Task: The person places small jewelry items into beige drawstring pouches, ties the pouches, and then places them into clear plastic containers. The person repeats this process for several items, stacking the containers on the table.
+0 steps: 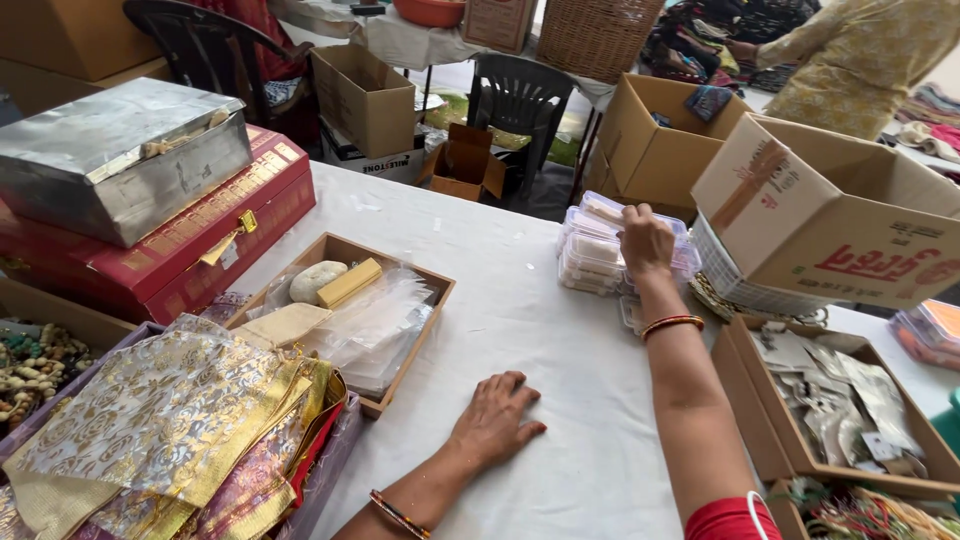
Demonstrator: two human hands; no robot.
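Right hand (646, 240) has its grip closed on the top of the clear boxes (592, 255) stacked under it. Left hand (493, 417) lies flat, grip apart, on the tabletop (520, 300). Best lift 1 box squarely.

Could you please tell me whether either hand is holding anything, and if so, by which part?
The right hand grips the top edge of the stack of clear plastic boxes. The left hand lies flat on the white tablecloth, holding nothing.

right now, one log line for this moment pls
left hand: flat on white tablecloth, holds nothing | right hand: on stack of clear plastic boxes | wooden tray: left of hands
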